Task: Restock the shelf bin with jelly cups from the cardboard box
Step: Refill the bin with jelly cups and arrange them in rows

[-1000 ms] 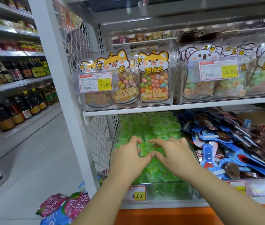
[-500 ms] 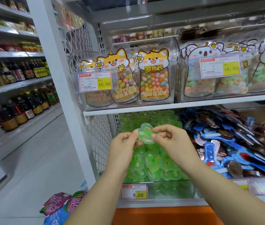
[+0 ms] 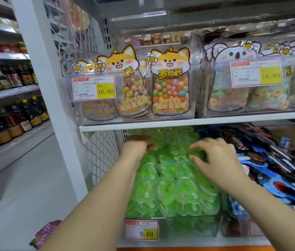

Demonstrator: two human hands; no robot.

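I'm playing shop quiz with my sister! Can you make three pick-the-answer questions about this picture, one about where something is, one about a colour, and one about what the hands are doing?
1. Where is the bin of jelly cups?
A. on the floor
B. under the shelf with the candy jars
C. on the top shelf

2. What colour are the jelly cups?
A. red
B. purple
C. green

3. What are the hands doing?
A. resting on the jelly cups
B. holding a bottle
C. hanging by the person's sides

Answers:
1 B: the bin sits below the candy jars.
2 C: the jelly cups are all green.
3 A: the left hand and right hand lie on the pile.
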